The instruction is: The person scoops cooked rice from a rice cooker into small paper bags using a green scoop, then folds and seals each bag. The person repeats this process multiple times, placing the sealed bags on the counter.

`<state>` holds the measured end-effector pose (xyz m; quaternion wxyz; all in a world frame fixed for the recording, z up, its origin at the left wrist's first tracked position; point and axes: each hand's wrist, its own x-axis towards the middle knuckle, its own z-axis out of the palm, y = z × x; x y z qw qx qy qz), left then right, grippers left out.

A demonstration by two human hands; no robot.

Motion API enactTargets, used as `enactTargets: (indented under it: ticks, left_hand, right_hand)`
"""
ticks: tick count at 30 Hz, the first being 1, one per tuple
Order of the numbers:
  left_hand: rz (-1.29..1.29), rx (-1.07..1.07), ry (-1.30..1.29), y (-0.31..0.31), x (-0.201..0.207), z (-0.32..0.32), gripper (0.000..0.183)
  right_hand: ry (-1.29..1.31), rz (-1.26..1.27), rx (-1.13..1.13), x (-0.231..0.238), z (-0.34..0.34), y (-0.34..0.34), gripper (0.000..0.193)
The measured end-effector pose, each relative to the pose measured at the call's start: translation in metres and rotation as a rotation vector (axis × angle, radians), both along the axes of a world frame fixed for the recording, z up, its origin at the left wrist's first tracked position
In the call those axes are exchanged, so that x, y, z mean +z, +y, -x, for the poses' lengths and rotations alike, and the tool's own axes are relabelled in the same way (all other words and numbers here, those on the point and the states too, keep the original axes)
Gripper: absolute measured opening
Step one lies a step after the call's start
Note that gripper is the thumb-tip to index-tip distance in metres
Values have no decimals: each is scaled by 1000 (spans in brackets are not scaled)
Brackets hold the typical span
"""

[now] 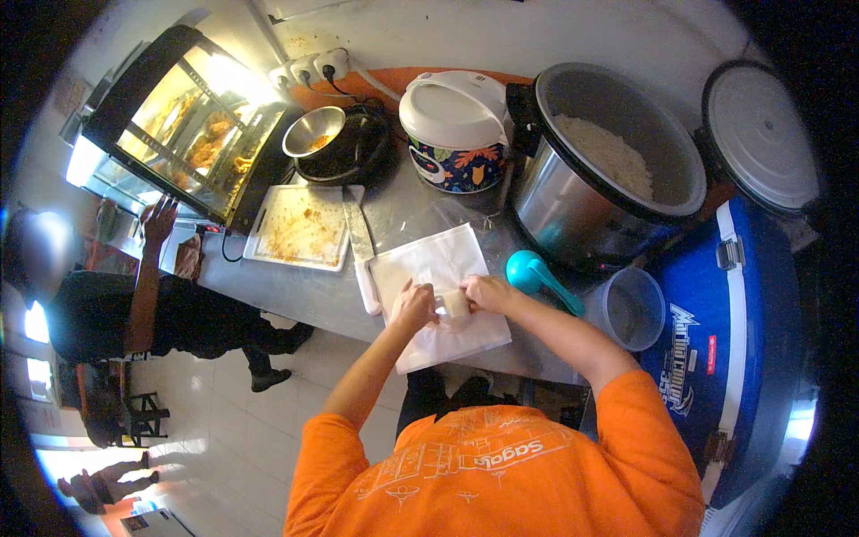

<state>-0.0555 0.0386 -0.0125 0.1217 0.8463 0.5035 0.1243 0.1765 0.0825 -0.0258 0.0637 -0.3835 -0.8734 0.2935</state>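
Observation:
White wrapping paper (431, 252) lies in sheets on the steel counter in front of me. Over its middle is a small, clear plastic piece with something whitish in it (455, 309); whether it is a bag or a cup I cannot make out. My left hand (414, 306) is closed at its left side, fingers curled. From the right, my right hand (488, 294) pinches its other edge. Left of the paper lies a knife (360, 234) with a white handle, its blade against a stained white cutting board (302, 228). A turquoise scoop (541, 276) rests just right of my right hand.
Behind stand a patterned rice cooker (455, 134) and a large steel pot of rice (573, 192). A clear plastic tub (629, 309) and a blue cooler (707, 358) are at right. Back left, a metal bowl (313, 131) sits near a lit food display (192, 125); another person (170, 309) reaches toward it.

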Motion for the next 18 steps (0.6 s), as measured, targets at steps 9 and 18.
enactTargets:
  ticks: [9, 18]
  left_hand:
    - [-170, 446, -323, -102, -36, -63, 41]
    - [307, 768, -912, -62, -40, -96, 78]
  right_hand:
    - [292, -341, -404, -21, 5, -100, 35]
    - [341, -95, -451, 1, 11, -122, 72]
